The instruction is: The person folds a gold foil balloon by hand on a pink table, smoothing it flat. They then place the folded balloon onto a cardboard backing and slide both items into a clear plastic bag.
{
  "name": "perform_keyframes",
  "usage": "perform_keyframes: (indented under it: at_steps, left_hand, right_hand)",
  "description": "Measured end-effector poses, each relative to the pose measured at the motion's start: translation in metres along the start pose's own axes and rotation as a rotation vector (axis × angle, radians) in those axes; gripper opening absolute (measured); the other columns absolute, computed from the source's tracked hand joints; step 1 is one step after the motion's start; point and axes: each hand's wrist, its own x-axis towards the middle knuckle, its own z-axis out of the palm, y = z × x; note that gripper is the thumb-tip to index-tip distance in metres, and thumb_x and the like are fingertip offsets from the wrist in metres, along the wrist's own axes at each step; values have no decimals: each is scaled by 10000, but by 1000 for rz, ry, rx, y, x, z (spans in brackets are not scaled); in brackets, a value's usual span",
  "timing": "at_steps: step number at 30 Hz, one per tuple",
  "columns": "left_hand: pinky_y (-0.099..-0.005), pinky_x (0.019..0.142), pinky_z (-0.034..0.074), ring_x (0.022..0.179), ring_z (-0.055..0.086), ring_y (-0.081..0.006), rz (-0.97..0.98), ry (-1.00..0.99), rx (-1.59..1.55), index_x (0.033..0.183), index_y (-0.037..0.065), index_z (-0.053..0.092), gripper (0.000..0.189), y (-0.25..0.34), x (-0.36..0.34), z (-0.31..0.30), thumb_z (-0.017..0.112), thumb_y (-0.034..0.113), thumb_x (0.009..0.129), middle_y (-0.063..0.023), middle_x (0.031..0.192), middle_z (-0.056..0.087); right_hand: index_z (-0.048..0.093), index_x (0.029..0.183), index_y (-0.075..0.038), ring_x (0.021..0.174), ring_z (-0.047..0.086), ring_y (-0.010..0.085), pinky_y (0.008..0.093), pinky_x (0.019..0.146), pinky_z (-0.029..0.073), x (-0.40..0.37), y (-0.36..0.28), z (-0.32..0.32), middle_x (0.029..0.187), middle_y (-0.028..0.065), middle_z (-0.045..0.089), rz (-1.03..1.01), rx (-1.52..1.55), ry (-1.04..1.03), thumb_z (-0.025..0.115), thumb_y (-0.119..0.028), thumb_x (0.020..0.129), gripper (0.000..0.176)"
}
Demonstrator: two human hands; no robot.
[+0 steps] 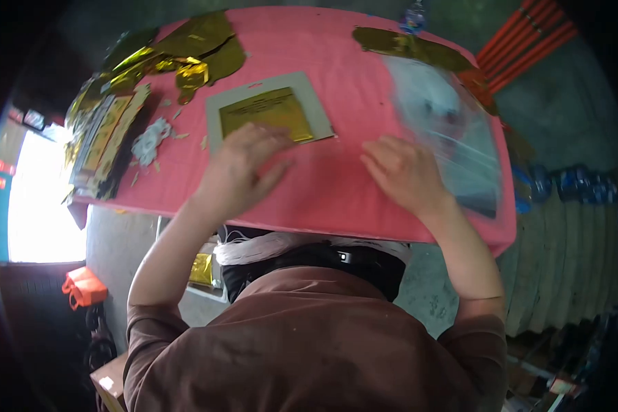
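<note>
On the pink-covered table [323, 185] lies a grey card [316, 110] with a hang hole at its top and a flat gold foil packet [271, 113] with dark print on it. My left hand [244, 165] is over the card's lower edge, fingers apart and slightly blurred, with nothing seen in it. To the right, my right hand [402, 172] hovers over or rests on the pink cover, its fingers bent; what they hold, if anything, is hidden. Clear plastic bags [446, 130] lie just beyond my right hand.
Gold foil pieces [213, 51] lie at the back left, more gold foil [405, 47] at the back right. Stacked printed cards [106, 141] and a white string bundle [151, 141] are at the left. A plastic bottle [413, 17] stands at the back edge. White strings [268, 247] cross my lap.
</note>
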Motion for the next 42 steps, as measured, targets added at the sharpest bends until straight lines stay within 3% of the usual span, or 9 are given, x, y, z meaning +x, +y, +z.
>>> perform_keyframes:
  at_steps: [5, 10, 16, 18, 22, 25, 28, 33, 42]
  left_hand:
    - [-392, 821, 442, 932, 549, -313, -172, 21, -19, 935, 8, 595, 214, -41, 27, 15, 617, 152, 778, -140, 971, 597]
    - [-384, 828, 432, 939, 543, -310, -107, 19, 65, 934, 13, 596, 254, -53, 24, 33, 631, 202, 769, -137, 946, 598]
    - [-390, 844, 427, 960, 542, -301, -109, 13, 98, 935, 28, 598, 338, -45, 22, 26, 684, 274, 721, -130, 937, 605]
    - [-392, 842, 428, 958, 547, -303, -144, -9, 62, 935, 31, 597, 348, -46, 20, 25, 693, 279, 712, -131, 933, 608]
    - [-391, 750, 465, 823, 589, -305, -145, 75, 19, 877, 24, 603, 296, -54, 19, 29, 681, 263, 721, -134, 814, 615]
    - [-388, 689, 476, 765, 597, -302, -121, 77, 45, 854, 19, 597, 238, -52, 19, 29, 659, 226, 753, -135, 764, 609]
    - [-389, 658, 476, 749, 593, -307, -82, 34, 86, 841, 18, 586, 185, -51, 19, 30, 620, 194, 797, -140, 759, 603]
    - [-405, 644, 470, 736, 584, -323, -33, 55, 137, 817, 24, 575, 177, -53, 19, 34, 559, 198, 840, -152, 760, 599]
    - [-425, 648, 460, 733, 577, -329, -68, 89, 128, 790, 27, 550, 184, -53, 18, 37, 549, 202, 847, -154, 737, 585]
  right_hand:
    - [614, 829, -6, 732, 601, 322, 406, 642, 475, 0, 67, -37, 812, 141, 619, 332, -150, -17, 603, -141, 788, 142]
    - [615, 837, -40, 827, 606, 348, 429, 731, 484, -8, 144, -25, 882, 169, 635, 629, -214, 75, 573, -225, 798, 193]
    - [627, 863, -44, 854, 611, 348, 445, 757, 481, 4, 175, -7, 900, 181, 641, 714, -322, -111, 592, -208, 766, 194]
    - [626, 720, -25, 728, 606, 365, 441, 682, 471, -4, 183, -1, 724, 197, 620, 513, -421, 46, 615, -160, 727, 135]
    - [616, 738, 7, 737, 604, 372, 455, 681, 474, -15, 172, -21, 745, 201, 621, 467, -539, -48, 574, -129, 739, 143]
    - [594, 752, 25, 712, 604, 358, 430, 630, 465, -2, 85, -62, 718, 203, 601, 558, -488, -183, 558, -119, 758, 149]
    - [576, 756, 25, 668, 596, 332, 392, 586, 443, 5, 28, -69, 677, 190, 572, 592, -162, -257, 551, -120, 778, 150]
    - [577, 753, 7, 620, 582, 319, 384, 555, 422, 20, -21, -38, 649, 161, 561, 172, 272, -322, 562, -147, 797, 161]
    - [583, 656, -19, 613, 617, 322, 417, 568, 491, 54, -43, 9, 636, 182, 596, 74, -152, -289, 539, -107, 769, 150]
